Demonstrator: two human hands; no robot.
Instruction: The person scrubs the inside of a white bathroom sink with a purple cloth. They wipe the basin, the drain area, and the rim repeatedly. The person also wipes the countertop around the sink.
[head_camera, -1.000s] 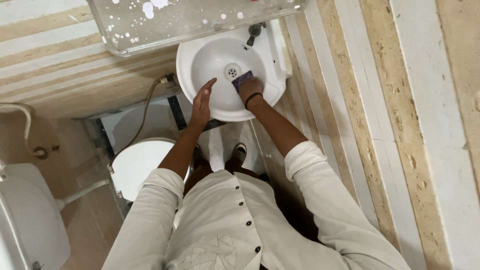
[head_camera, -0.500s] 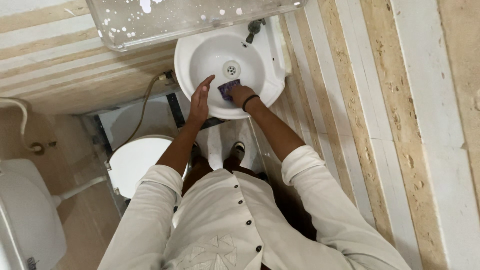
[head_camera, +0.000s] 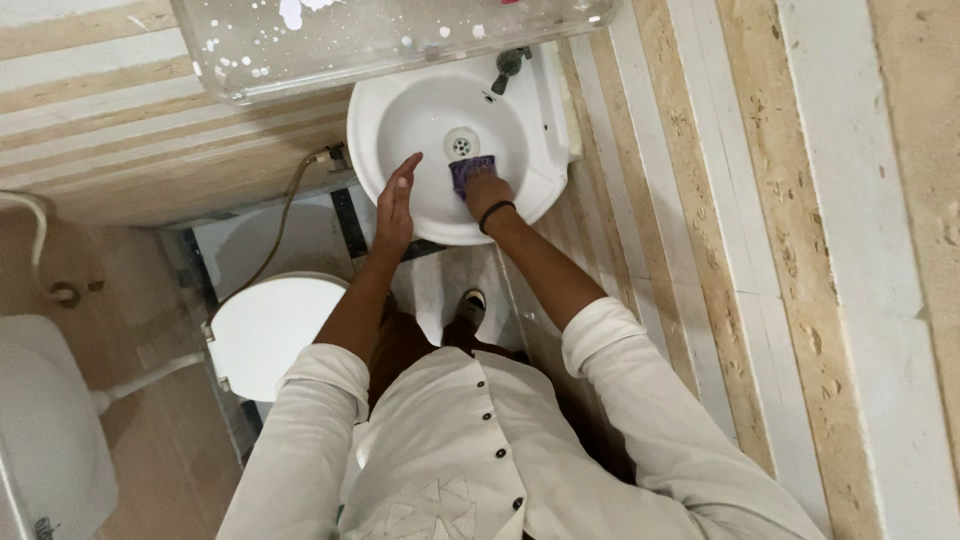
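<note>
Your purple scrub pad (head_camera: 470, 172) lies pressed against the inner wall of the white basin (head_camera: 400, 120), just beyond your fingertips and short of the drain (head_camera: 461, 145). Your right hand (head_camera: 487, 190) bears down on it, fingers together and clamped on the pad, a dark band on the wrist behind them. Your left hand (head_camera: 393, 205) rests on the basin's near rim, fingers straight and close together, holding nothing. Past your right fingers stands the tap (head_camera: 508, 65); beyond it hangs a spattered clear shelf (head_camera: 380, 35).
</note>
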